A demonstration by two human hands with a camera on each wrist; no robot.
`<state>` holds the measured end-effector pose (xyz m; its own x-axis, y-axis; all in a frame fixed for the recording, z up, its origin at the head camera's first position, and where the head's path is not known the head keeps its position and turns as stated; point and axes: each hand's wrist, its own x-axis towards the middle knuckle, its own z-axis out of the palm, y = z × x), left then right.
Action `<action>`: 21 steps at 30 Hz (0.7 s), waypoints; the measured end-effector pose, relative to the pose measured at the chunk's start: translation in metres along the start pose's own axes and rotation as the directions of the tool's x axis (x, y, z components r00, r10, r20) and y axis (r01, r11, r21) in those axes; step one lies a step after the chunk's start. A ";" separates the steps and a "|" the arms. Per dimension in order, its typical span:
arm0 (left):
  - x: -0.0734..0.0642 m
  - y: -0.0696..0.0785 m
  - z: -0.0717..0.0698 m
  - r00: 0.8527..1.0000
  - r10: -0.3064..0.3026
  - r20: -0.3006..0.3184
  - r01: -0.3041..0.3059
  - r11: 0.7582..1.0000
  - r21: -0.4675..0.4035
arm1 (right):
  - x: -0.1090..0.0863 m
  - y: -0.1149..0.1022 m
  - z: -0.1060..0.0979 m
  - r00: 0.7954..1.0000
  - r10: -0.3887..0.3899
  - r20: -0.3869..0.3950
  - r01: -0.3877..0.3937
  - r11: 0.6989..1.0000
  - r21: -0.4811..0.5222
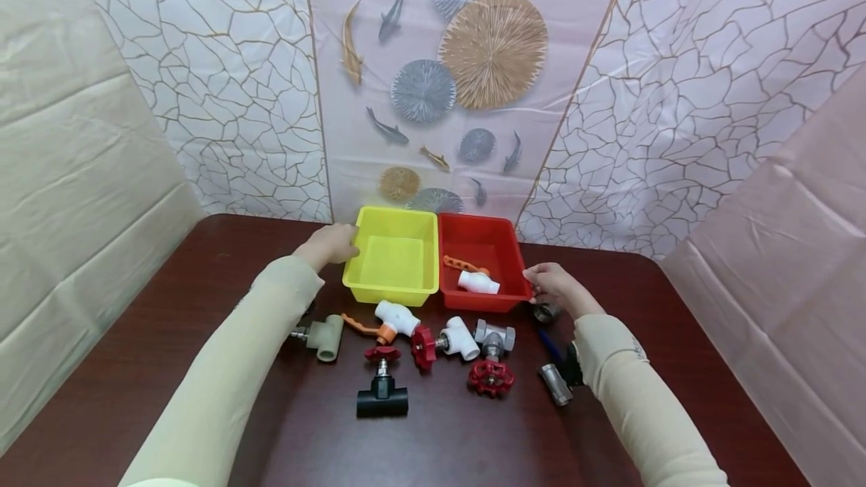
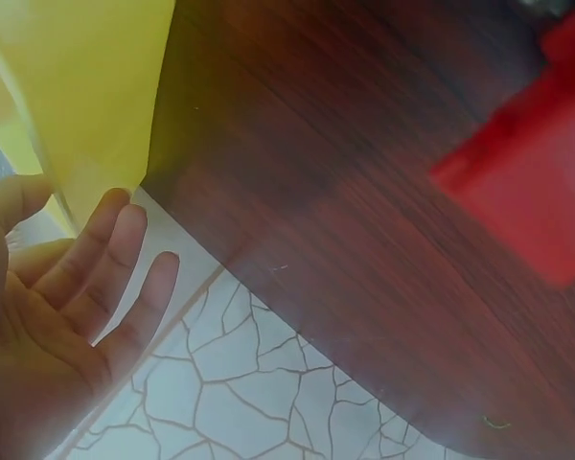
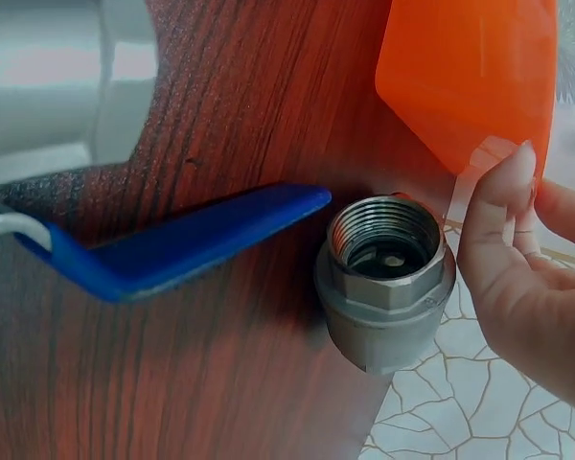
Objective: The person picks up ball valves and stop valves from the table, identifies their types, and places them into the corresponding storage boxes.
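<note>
A yellow bin [image 1: 392,295] and a red bin [image 1: 483,303] stand side by side at the back of the table. My left hand [image 1: 331,243] grips the yellow bin's left rim; in the left wrist view, thumb and fingers lie on either side of its edge. On the red bin's right front corner, my right hand [image 1: 555,285] pinches the rim between thumb and fingers. Inside the red bin lies a white ball valve [image 1: 479,282] with an orange lever. Close to my right hand stands a threaded metal fitting [image 3: 388,287], beside a blue lever handle [image 3: 201,240].
In front of the bins lie a white ball valve [image 1: 398,317], a green tee valve [image 1: 326,338], a black valve [image 1: 382,399] with a red handwheel, a white valve [image 1: 461,338] and a silver angle valve [image 1: 492,378]. A metal-bodied valve [image 1: 556,384] lies at right. Patterned cloth [image 1: 250,96] hangs behind.
</note>
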<state>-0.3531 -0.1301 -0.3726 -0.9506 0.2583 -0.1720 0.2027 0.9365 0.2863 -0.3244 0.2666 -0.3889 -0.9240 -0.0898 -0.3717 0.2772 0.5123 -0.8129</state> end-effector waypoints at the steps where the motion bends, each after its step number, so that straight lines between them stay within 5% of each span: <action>1: -0.001 -0.001 0.000 1.000 0.008 0.000 -0.008 1.000 -0.005 | -0.001 0.000 0.000 1.000 -0.007 -0.005 0.007 1.000 0.002; 12: -0.010 -0.014 0.004 0.990 0.094 -0.103 -0.092 0.996 0.021 | -0.007 -0.005 0.007 0.984 -0.094 -0.150 0.085 0.994 -0.066; 21: -0.023 -0.026 0.008 0.978 0.160 -0.136 -0.159 0.987 0.018 | -0.013 -0.010 0.008 0.979 -0.145 -0.144 0.125 0.982 -0.140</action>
<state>-0.3341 -0.1582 -0.3838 -0.9288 0.3706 0.0056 0.3558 0.8873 0.2933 -0.3130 0.2563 -0.3795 -0.9826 -0.0397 -0.1816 0.1198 0.6118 -0.7819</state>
